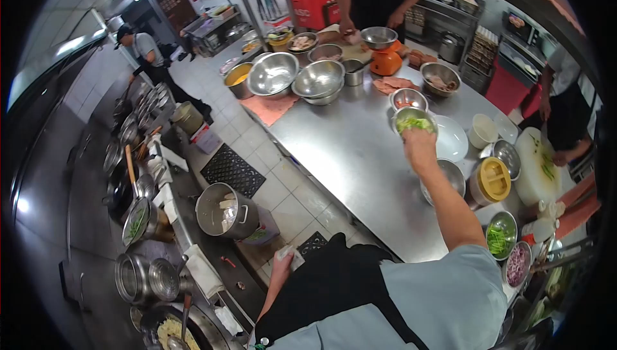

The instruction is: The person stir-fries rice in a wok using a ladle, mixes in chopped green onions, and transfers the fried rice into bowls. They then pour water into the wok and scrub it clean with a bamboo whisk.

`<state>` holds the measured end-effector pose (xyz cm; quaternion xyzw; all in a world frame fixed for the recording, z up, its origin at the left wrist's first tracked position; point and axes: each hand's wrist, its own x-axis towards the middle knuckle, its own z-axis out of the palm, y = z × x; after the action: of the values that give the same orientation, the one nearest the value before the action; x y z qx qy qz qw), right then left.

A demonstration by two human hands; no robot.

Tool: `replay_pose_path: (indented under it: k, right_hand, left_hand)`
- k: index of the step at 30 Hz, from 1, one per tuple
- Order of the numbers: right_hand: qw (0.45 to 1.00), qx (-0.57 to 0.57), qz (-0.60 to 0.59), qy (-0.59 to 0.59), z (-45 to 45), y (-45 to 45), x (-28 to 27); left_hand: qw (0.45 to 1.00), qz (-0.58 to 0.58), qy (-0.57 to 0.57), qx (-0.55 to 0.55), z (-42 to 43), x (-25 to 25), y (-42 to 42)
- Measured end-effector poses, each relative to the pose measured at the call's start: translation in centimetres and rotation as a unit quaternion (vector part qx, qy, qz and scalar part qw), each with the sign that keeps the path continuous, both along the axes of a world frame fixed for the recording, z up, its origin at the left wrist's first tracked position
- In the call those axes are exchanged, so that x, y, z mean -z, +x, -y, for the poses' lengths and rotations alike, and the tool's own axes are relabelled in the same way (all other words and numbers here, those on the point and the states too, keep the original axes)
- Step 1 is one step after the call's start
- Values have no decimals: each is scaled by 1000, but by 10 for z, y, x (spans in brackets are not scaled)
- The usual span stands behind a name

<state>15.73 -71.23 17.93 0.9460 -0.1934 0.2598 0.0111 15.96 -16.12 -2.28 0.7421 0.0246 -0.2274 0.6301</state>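
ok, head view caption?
Right hand in a bowl of greens at a steel table, left hand holding something white.

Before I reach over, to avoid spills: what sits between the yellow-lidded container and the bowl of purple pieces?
The head view shows a steel bowl of chopped greens between the yellow-lidded container and the purple pieces.

Pale letters that seemed to end in "SC" stood on the front of the red box [311, 4], beyond the far edge of the steel surface [324, 147]; the start of the word was unclear. Marks on the dark board [173, 0] on the back wall were too small to read.
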Motion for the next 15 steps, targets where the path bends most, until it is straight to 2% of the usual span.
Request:
replay_pose_path:
  k: [2, 3, 5, 6, 7, 8, 9, 11, 14, 15]
  right_hand:
    - [996, -80, 22, 14, -38, 11, -2]
    - [991, -127, 11, 31, -51, 26, 24]
    - [968, -230, 96, 18, -114, 34, 39]
    - [958, -275, 72, 21, -143, 41, 55]
    - [942, -331, 34, 44, -177, 42, 50]
    - [931, -352, -4, 96, -210, 46, 68]
    - [913, -396, -48, 90, -237, 38, 56]
    - [876, -466, -94, 81, -270, 24, 43]
    - [831, -544, -100, 64, -327, 34, 59]
    - [812, -571, -83, 91, -339, 33, 54]
  left_hand:
    - [996, 83, -12, 18, 8, -34, 4]
    - [992, 118, -21, 48, 19, -51, 4]
    - [971, 220, 8, 88, 46, -116, 1]
    - [980, 154, -39, 116, 61, -161, -8]
    - [969, 201, 17, 142, 64, -167, -8]
    - [953, 249, 73, 157, 63, -170, -6]
    - [932, 296, 131, 164, 59, -174, -10]
    - [934, 282, 161, 152, 51, -180, -19]
    - [922, 309, 224, 68, 14, -150, -25]
    - [922, 291, 248, 61, 11, -166, -33]
